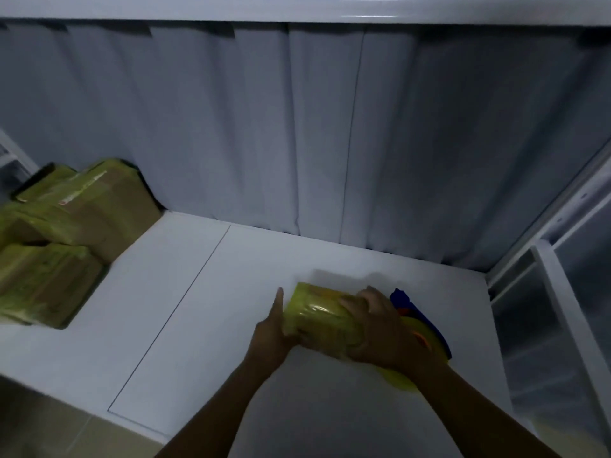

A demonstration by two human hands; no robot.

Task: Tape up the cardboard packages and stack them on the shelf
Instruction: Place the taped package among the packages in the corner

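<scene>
One translucent drawer unit (542,328) at the right edge, white-framed; contents too dim and cloudy to make out. Left of it, a white shelf (205,292), backed by a grey pleated curtain (297,127) and roofed by a white board (297,8). On the shelf at far left, a loose pile of packages (62,226): brown cardboard banded with yellow-green tape, some tilted against each other, cut off by the left edge, exact count unclear. Near right on the shelf, a single package (317,315) between both hands, on the surface or just above it; cannot tell which.

Left hand (269,328) laid flat against the package's left end, fingers straight and pointing away. Right hand (380,328) draped over the right end, fingers curled down onto the top, gripping it. Right half of the package hidden under that hand. Beneath and beyond the same hand, a yellow and blue object (429,332) with an orange spot, mostly covered, kind hard to tell. Both forearms cut off by the bottom edge.

Package small and oblong, wrapped almost wholly in glossy yellow-green tape, wrinkled, catching light on top, slightly blurred; little bare cardboard showing.
</scene>
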